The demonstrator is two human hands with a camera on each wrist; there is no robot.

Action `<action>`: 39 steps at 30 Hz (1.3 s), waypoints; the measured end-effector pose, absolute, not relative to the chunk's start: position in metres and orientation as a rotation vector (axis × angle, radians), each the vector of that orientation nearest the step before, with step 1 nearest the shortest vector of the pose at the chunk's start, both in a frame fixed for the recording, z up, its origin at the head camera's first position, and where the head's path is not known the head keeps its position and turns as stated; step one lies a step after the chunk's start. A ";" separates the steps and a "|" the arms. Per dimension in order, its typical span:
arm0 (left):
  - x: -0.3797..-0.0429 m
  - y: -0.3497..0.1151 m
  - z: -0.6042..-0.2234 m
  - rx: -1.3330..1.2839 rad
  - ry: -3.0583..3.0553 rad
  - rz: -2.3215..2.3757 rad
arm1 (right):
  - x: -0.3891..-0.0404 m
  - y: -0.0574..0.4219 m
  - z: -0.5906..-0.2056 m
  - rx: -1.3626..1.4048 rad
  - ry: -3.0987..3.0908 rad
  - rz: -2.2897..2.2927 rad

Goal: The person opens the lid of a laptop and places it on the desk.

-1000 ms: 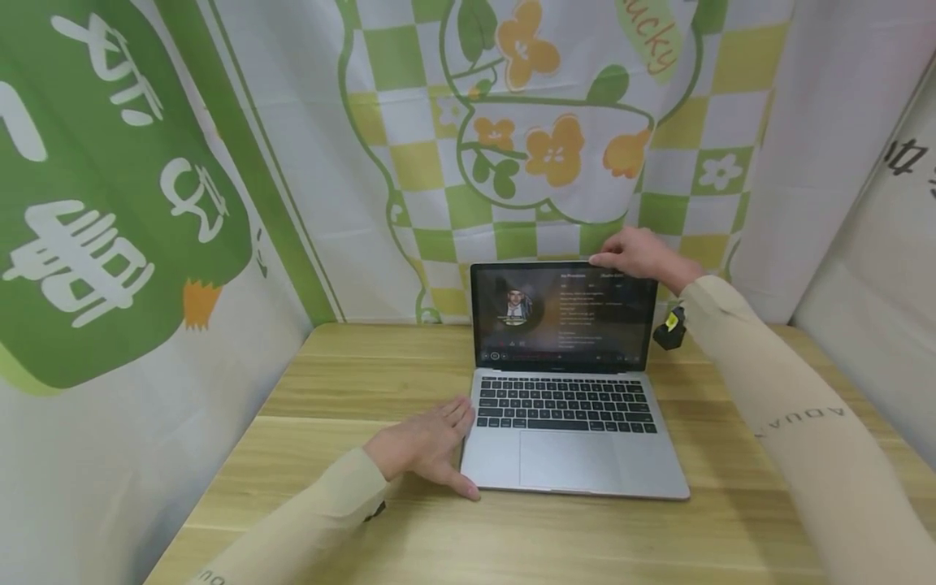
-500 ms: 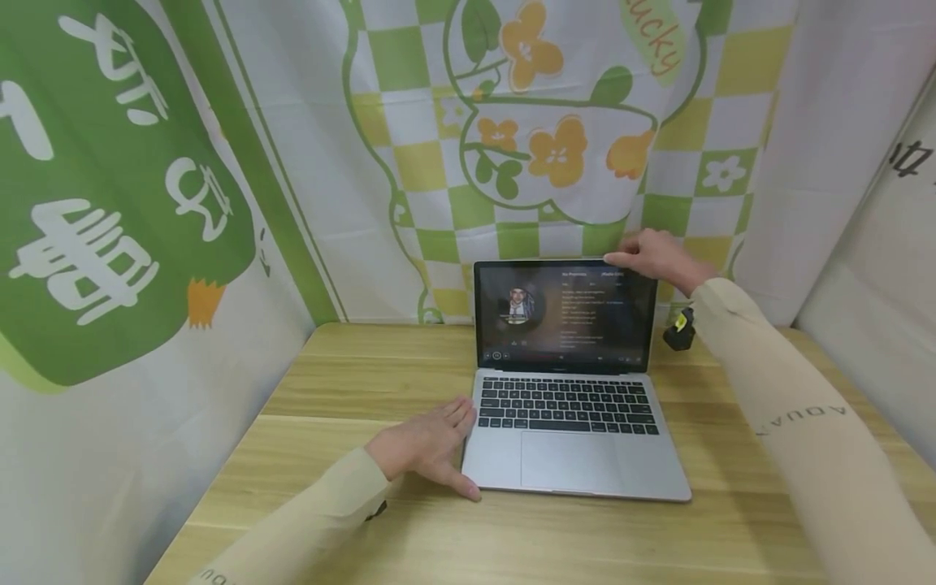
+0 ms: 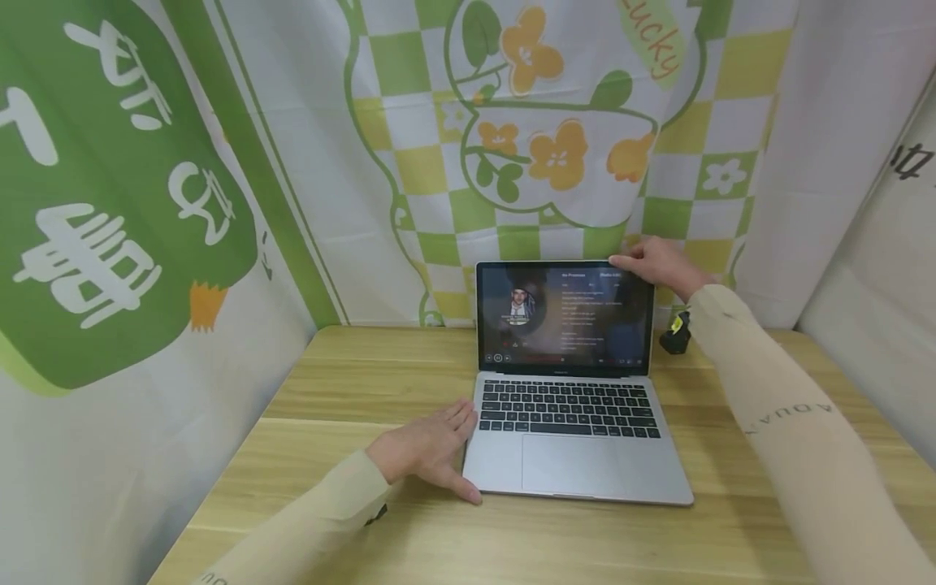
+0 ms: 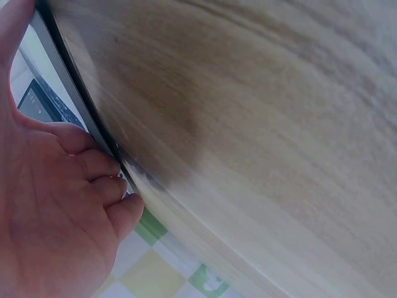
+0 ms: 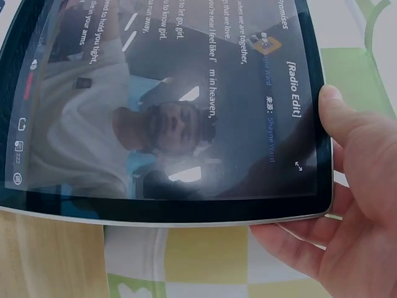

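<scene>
A silver laptop (image 3: 578, 467) stands open on the wooden table, its lit screen (image 3: 563, 317) showing a music player with lyrics. My left hand (image 3: 427, 447) lies along the laptop's left edge, with the fingertips at the side of the keyboard and the thumb at the front corner. In the left wrist view its palm and several fingertips touch that thin edge. At the top right corner of the screen, my right hand (image 3: 658, 264) pinches the lid. The right wrist view has the thumb (image 5: 335, 115) on the front rim and the fingers behind the lid.
The wooden table (image 3: 351, 382) reaches back to a hanging cloth (image 3: 431, 203) with green checks and flowers, close behind the screen. A green-and-white cloth (image 3: 117, 203) hangs on the left, a white one (image 3: 870, 244) on the right. Black wrist gear (image 3: 674, 335) sits under the right cuff.
My right hand has slid a little to the right along the screen's top edge. My left hand keeps its place at the laptop's left side.
</scene>
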State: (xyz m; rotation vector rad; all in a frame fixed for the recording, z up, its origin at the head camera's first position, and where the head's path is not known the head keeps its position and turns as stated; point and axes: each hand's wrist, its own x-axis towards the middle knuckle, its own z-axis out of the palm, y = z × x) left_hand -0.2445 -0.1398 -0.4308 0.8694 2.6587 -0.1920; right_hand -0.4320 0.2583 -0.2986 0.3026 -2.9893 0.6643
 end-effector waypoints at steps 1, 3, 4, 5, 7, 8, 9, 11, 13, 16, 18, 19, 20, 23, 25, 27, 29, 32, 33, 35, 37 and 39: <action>-0.245 -0.140 -0.431 0.872 2.660 -0.192 | -0.432 0.258 -0.299 0.296 -2.984 0.665; -0.245 -0.141 -0.431 0.879 2.665 -0.195 | -0.432 0.257 -0.300 0.284 -2.961 0.682; -0.244 -0.141 -0.431 0.883 2.667 -0.197 | -0.431 0.257 -0.301 0.282 -2.947 0.689; -0.244 -0.141 -0.431 0.888 2.669 -0.202 | -0.431 0.257 -0.302 0.278 -2.936 0.697; -0.244 -0.141 -0.431 0.899 2.671 -0.201 | -0.431 0.257 -0.305 0.262 -2.918 0.703; -0.243 -0.141 -0.430 0.902 2.671 -0.199 | -0.431 0.257 -0.307 0.265 -2.910 0.703; -0.242 -0.141 -0.430 0.903 2.671 -0.195 | -0.431 0.257 -0.309 0.273 -2.903 0.704; -0.242 -0.141 -0.430 0.907 2.667 -0.186 | -0.431 0.258 -0.313 0.282 -2.891 0.703; -0.242 -0.141 -0.430 0.910 2.670 -0.177 | -0.430 0.259 -0.317 0.304 -2.877 0.706; -0.242 -0.141 -0.430 0.909 2.675 -0.159 | -0.429 0.259 -0.320 0.319 -2.847 0.728; -0.243 -0.142 -0.430 0.908 2.675 -0.147 | -0.427 0.260 -0.323 0.330 -2.831 0.736; -0.243 -0.142 -0.430 0.907 2.675 -0.141 | -0.426 0.261 -0.324 0.332 -2.825 0.738; -0.243 -0.142 -0.430 0.903 2.673 -0.136 | -0.425 0.261 -0.324 0.332 -2.820 0.738; -0.243 -0.143 -0.431 0.897 2.668 -0.132 | -0.422 0.262 -0.325 0.341 -2.817 0.728; -0.244 -0.143 -0.431 0.897 2.667 -0.128 | -0.419 0.263 -0.324 0.367 -2.813 0.702; -0.245 -0.144 -0.432 0.904 2.664 -0.126 | -0.416 0.264 -0.322 0.423 -2.802 0.650; -0.246 -0.145 -0.431 0.918 2.665 -0.124 | -0.413 0.265 -0.319 0.471 -2.791 0.603; -0.248 -0.147 -0.428 0.929 2.670 -0.106 | -0.407 0.269 -0.319 0.507 -2.810 0.558; -0.249 -0.147 -0.427 0.930 2.670 -0.106 | -0.405 0.270 -0.319 0.497 -2.832 0.555; -0.251 -0.147 -0.425 0.933 2.670 -0.088 | -0.401 0.274 -0.321 0.460 -2.883 0.573; -0.252 -0.147 -0.424 0.930 2.663 -0.062 | -0.397 0.278 -0.323 0.429 -2.929 0.584; -0.254 -0.147 -0.423 0.928 2.664 -0.044 | -0.393 0.281 -0.325 0.413 -2.955 0.591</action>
